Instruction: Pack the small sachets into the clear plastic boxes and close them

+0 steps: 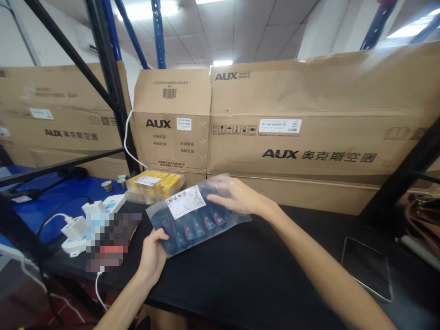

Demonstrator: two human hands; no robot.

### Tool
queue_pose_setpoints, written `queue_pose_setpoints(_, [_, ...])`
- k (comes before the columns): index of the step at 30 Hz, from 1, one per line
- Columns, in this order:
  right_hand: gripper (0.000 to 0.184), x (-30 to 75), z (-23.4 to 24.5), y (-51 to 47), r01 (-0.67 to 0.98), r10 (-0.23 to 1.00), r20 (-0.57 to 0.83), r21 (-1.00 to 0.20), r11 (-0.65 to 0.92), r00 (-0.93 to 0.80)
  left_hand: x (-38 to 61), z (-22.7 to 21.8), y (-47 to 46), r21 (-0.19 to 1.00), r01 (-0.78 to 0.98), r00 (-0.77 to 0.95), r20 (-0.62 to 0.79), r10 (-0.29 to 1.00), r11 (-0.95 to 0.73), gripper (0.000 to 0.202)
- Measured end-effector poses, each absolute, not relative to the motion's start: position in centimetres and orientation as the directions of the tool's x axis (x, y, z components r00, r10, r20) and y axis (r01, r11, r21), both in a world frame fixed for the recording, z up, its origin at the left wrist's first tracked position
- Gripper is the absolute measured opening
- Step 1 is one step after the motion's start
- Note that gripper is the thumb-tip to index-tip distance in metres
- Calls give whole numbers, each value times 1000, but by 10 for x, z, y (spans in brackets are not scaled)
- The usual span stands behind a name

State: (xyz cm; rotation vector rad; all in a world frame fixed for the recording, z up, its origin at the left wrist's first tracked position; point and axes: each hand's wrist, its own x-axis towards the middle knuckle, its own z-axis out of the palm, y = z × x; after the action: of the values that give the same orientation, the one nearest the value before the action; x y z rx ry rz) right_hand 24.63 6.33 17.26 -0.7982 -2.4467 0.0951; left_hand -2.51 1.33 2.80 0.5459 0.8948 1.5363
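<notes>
Two bare hands on one clear plastic bag (197, 217) at the centre of the frame, low over the black table (261, 275), touching it or just above, hard to tell which: left hand (153, 256) pinched shut on the lower left corner, thumb on top and fingers beneath; right hand (237, 197) laid flat and wide across the upper right end, fingers stretched over the film, not visibly closed round it. Probably best supported at both ends, level enough to stop the contents sliding into one corner, with the grip on the film edge and no squeezing of what lies inside. Inside the bag, small dark blue packets (209, 222) in a row, side by side, under a white printed label (185, 201) on the upper left face; exact count unclear. Just behind, toward the upper left, a second clear bag (151, 192) lying on the table, full of yellow packets (170, 181). Across the upper half of the frame, large cardboard boxes (292, 128), closed, contents hidden. At the left, a white power strip (79, 229); at the lower right, a dark flat tablet (366, 268)
</notes>
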Motion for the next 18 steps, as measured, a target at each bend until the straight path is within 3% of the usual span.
queue_pose_setpoints(4, [40, 273, 200, 49, 473, 657, 513, -455, 754, -553, -18, 14, 8, 974, -168, -78, 139, 987, -151, 50])
queue_pose_setpoints(7, [41, 292, 224, 27, 470, 724, 440, -557, 684, -532, -18, 6, 8, 915, 220, 160, 307, 938, -337, 57])
queue_pose_setpoints(9, [38, 298, 234, 13, 467, 708, 406, -547, 695, -578, -23, 7, 10, 859, 335, 296, 294, 909, -387, 55])
queue_pose_setpoints(11, [34, 298, 239, 1, 470, 696, 389, -531, 705, -604, -31, 15, 11, 886, 313, 320, 242, 916, -343, 58])
queue_pose_setpoints(14, [30, 290, 239, -9, 492, 687, 376, -495, 716, -622, -33, 38, 4, 960, 29, 224, 265, 938, -279, 75])
queue_pose_setpoints(16, [28, 283, 238, -11, 472, 658, 396, -474, 744, -640, -22, 56, -7, 933, -199, 119, 326, 938, -299, 86])
queue_pose_setpoints(18, [27, 277, 237, -9, 426, 615, 437, -458, 780, -657, -4, 73, -19, 873, -308, 14, 401, 916, -378, 92])
